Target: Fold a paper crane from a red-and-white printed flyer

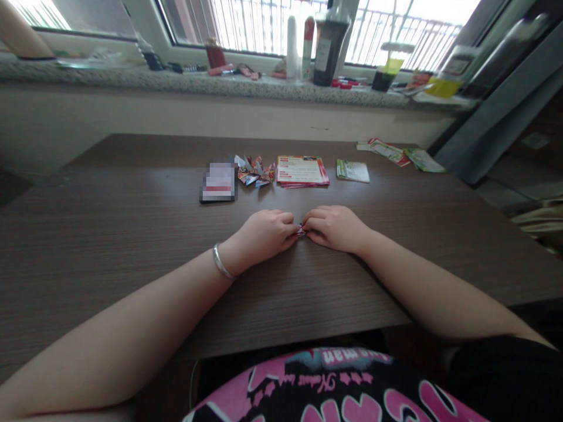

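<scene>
A small folded piece of printed paper (301,231) lies between my hands at the middle of the table, mostly hidden by fingers. My left hand (270,233), with a silver bangle on the wrist, pinches its left end. From the other side my right hand (338,228) grips the right end, fingers curled and pressed together. Beyond my hands sits a heap of folded paper pieces (255,171), coloured red, orange and white. Right of the heap is a stack of red-and-white printed sheets (302,170). A smaller stack of green-and-white papers (353,171) lies further right.
The brown wooden table (109,234) bears a dark-edged, blurred-out rectangular object (219,182) left of the heap. More printed papers (391,152) lie at the far right. Behind, a granite windowsill (264,88) holds bottles, a dark jar (329,50) and small items. A grey curtain (497,123) hangs at right.
</scene>
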A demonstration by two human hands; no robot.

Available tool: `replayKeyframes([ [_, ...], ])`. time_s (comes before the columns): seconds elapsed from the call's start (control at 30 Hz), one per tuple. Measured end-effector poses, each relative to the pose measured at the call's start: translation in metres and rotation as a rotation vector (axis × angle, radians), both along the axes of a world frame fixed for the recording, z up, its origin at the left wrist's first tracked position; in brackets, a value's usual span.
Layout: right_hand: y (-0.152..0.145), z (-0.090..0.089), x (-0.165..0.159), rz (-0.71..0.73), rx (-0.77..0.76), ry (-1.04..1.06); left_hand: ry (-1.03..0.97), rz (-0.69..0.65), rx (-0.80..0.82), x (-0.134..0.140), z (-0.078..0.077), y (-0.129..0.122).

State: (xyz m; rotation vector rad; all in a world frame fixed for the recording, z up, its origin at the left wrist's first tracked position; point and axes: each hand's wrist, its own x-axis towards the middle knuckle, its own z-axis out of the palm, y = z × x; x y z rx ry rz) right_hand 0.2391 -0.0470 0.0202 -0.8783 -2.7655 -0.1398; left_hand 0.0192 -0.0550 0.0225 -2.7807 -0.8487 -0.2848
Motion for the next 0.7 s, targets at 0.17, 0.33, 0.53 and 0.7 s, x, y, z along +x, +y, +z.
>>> replayKeyframes([
  [0.17,-0.0018,-0.0021,-0.0024,-0.060,0.017,0.003,-0.005,0.019,-0.001,0.0022,0.0018,-0.0022],
  [0.33,-0.0041,-0.0025,-0.0060,-0.129,0.009,0.056,-0.039,0.034,0.004,0.0008,0.0004,-0.0001],
  [0.53,-0.0083,-0.0006,-0.0083,-0.182,-0.054,0.181,-0.149,0.074,-0.024,0.0001,-0.0021,0.0022],
  [0.7,-0.0096,-0.0002,-0.0087,-0.161,-0.093,0.212,-0.189,0.049,-0.033,0.0009,-0.0025,0.0027],
])
